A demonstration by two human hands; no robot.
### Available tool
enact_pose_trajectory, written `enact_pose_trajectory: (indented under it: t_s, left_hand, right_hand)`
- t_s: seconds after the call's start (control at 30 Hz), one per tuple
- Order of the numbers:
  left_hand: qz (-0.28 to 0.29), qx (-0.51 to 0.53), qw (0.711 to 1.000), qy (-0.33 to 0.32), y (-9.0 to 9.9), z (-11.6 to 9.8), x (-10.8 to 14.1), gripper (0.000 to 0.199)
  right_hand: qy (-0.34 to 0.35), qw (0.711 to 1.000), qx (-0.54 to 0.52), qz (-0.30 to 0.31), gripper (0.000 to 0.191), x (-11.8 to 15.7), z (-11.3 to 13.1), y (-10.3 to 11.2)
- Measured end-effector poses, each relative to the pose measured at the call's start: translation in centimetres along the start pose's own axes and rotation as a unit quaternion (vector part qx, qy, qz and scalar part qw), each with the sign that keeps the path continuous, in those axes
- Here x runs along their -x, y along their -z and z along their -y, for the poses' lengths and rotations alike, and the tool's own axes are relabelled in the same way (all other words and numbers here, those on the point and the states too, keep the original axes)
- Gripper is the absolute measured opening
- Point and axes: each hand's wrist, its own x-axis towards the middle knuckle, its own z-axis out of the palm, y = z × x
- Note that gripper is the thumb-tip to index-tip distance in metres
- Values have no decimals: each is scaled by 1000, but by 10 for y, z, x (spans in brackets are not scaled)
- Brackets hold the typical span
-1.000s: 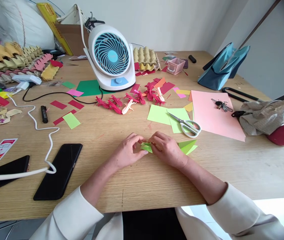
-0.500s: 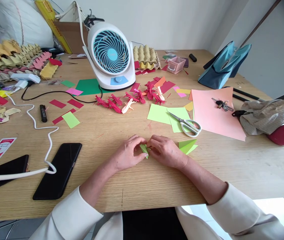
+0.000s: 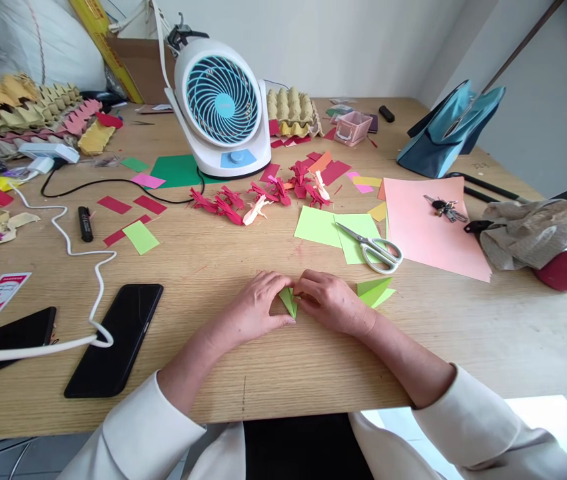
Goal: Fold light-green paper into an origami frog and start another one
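A small folded piece of green paper point(image 3: 288, 303) is held between my two hands at the middle of the table. My left hand point(image 3: 256, 305) grips its left side, thumb at the lower tip and fingers at the top. My right hand point(image 3: 330, 300) pinches its right edge; those fingertips partly cover the paper. Just right of my right wrist lies another folded green paper point(image 3: 376, 291). Beyond it, white-handled scissors point(image 3: 373, 250) rest on light green paper sheets point(image 3: 318, 225). Several folded red paper figures point(image 3: 228, 205) sit in a row farther back.
A white fan point(image 3: 223, 107) stands at the back. Keys point(image 3: 446, 210) lie on a pink sheet point(image 3: 433, 233) to the right. On the left are a black phone point(image 3: 116, 340), a white cable point(image 3: 100, 280) and a black marker point(image 3: 84, 224). Egg cartons point(image 3: 290, 110) stand behind the fan.
My left thumb has slid slightly down and right along the small green paper, whose folded face now shows more. My right hand has hardly moved.
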Motion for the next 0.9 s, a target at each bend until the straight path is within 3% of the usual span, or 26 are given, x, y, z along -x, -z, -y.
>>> enact_pose_trajectory:
  t_s: [0.2, 0.4, 0.7, 0.9]
  left_hand:
    - [9, -29, 999, -21, 2, 0, 0, 36]
    - [-19, -35, 999, -35, 5, 0, 1, 18]
    - [-25, -13, 999, -20, -3, 6, 1, 19]
    - [-43, -24, 998, -50, -5, 7, 4, 15]
  right_hand:
    - [-6, 1000, -20, 4, 8, -1, 3, 3]
    - [-18, 996, -89, 21, 14, -1, 6, 7]
    - [-55, 988, -141, 13, 14, -1, 4, 6]
    - [-96, 984, -149, -12, 11, -2, 5, 2]
